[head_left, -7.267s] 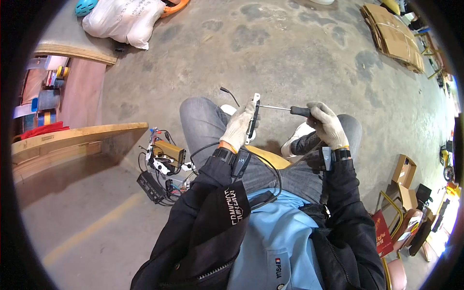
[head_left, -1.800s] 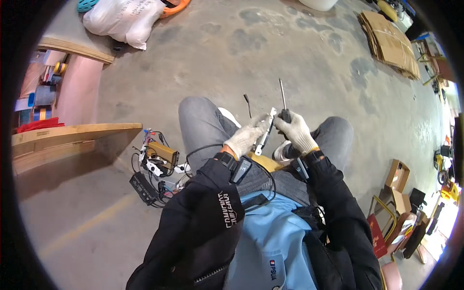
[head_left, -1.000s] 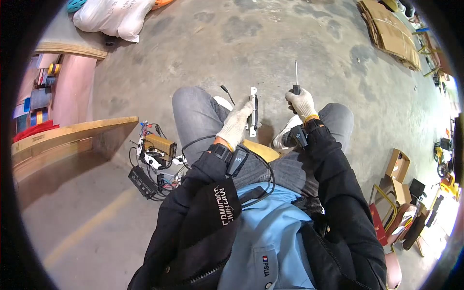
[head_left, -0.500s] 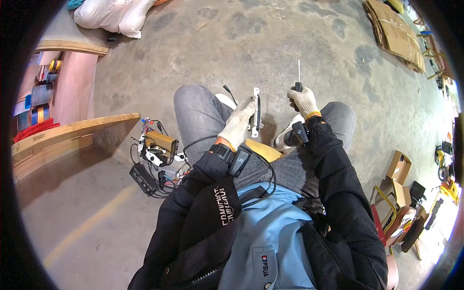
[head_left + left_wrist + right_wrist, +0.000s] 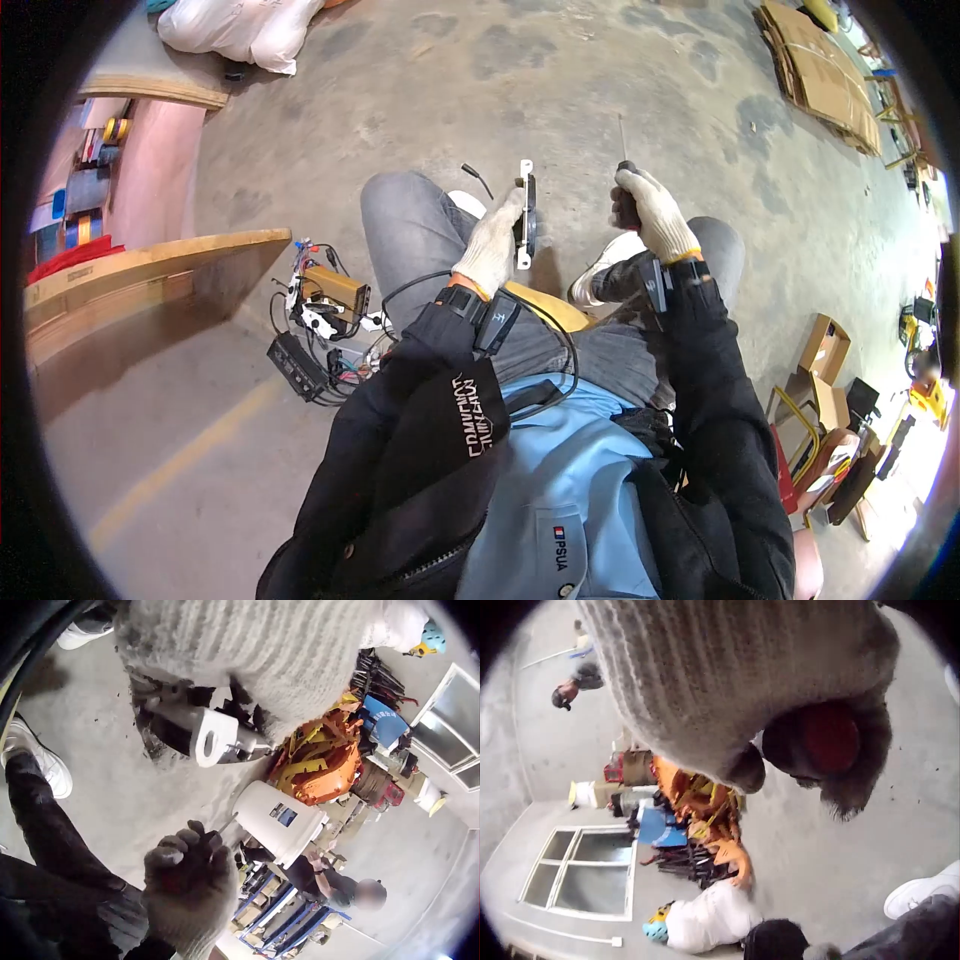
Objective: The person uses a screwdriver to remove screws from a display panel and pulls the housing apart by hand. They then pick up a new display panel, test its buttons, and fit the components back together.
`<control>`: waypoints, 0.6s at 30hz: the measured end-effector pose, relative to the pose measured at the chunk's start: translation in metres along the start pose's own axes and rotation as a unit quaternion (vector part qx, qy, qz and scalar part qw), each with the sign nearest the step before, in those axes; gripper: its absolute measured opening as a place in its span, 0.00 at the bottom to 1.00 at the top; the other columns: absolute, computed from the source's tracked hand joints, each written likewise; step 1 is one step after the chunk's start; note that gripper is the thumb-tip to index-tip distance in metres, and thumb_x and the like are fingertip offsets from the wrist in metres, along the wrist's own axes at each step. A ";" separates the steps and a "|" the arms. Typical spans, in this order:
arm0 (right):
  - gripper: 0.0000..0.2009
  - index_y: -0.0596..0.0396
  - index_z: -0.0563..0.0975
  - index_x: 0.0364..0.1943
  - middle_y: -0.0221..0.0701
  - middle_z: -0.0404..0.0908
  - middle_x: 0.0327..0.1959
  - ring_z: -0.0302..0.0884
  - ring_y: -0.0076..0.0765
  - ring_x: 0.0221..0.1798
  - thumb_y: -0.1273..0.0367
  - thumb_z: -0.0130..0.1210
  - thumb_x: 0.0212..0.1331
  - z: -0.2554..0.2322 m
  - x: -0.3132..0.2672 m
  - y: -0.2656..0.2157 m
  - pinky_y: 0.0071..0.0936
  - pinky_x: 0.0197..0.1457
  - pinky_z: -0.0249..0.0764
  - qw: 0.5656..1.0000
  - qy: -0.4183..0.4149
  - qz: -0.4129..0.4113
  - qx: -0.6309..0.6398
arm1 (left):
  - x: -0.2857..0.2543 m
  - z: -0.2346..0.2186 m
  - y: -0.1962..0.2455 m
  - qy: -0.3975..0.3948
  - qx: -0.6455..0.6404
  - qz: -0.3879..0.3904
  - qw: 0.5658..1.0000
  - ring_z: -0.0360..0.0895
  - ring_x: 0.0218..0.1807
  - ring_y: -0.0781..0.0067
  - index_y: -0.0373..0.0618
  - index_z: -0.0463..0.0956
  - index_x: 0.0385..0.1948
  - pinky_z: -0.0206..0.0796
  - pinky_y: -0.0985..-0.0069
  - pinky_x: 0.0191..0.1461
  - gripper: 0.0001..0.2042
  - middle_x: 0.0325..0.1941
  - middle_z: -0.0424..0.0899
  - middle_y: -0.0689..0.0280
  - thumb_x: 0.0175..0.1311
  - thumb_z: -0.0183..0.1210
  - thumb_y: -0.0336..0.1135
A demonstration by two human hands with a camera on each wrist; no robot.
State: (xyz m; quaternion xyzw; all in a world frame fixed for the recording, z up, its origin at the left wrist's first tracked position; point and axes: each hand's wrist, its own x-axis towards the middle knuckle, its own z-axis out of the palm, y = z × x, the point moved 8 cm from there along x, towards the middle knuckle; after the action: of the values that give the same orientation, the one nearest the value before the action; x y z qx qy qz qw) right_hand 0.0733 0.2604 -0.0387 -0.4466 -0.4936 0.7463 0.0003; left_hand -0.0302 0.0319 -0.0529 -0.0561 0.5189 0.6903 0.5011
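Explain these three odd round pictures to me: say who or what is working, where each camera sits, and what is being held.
A seated person in knit work gloves is working; there is no machine. The wide picture comes from a camera on the head, looking down at the lap and a concrete floor. The other two come from cameras strapped to each wrist, so the gloves fill them.

The left hand grips a small white and black metal part. The right hand grips a screwdriver, shaft pointing up, apart from the part. On the floor beside the left leg lies a tangle of wired electronics; flattened cardboard lies farther off.
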 end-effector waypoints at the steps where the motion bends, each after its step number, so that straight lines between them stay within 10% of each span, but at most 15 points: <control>1: 0.12 0.54 0.80 0.49 0.27 0.79 0.34 0.77 0.26 0.30 0.63 0.58 0.70 0.006 -0.012 -0.001 0.27 0.35 0.78 1.000 -0.021 0.006 0.016 | -0.001 -0.001 0.002 0.012 0.020 -0.008 1.000 0.81 0.41 0.75 0.50 0.76 0.60 0.77 0.73 0.39 0.22 0.43 0.83 0.67 0.79 0.53 0.56; 5: 0.22 0.60 0.77 0.61 0.28 0.80 0.39 0.78 0.23 0.38 0.62 0.60 0.68 0.019 -0.053 -0.018 0.23 0.43 0.77 0.977 -0.138 -0.016 -0.162 | -0.004 0.005 0.009 0.051 -0.004 -0.001 0.999 0.83 0.37 0.72 0.47 0.77 0.54 0.78 0.71 0.34 0.25 0.41 0.85 0.64 0.77 0.54 0.62; 8: 0.23 0.64 0.77 0.60 0.30 0.81 0.41 0.78 0.23 0.40 0.64 0.63 0.66 0.019 -0.075 -0.029 0.24 0.43 0.77 0.981 -0.067 -0.080 -0.163 | 0.002 -0.004 0.000 0.051 -0.048 -0.032 0.997 0.83 0.31 0.72 0.43 0.79 0.50 0.75 0.72 0.28 0.28 0.35 0.85 0.64 0.75 0.55 0.64; 18: 0.20 0.65 0.78 0.62 0.29 0.80 0.39 0.76 0.21 0.38 0.68 0.61 0.70 -0.008 -0.074 -0.015 0.20 0.42 0.75 0.992 -0.097 -0.077 0.036 | -0.002 -0.003 0.005 0.041 -0.016 -0.020 0.999 0.80 0.26 0.72 0.40 0.81 0.44 0.74 0.73 0.27 0.29 0.30 0.83 0.66 0.76 0.53 0.64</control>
State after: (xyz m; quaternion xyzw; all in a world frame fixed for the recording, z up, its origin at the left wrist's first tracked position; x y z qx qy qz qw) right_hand 0.1168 0.2416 0.0209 -0.3320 -0.4968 0.8014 0.0261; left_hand -0.0347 0.0285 -0.0503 -0.1026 0.5262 0.6856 0.4924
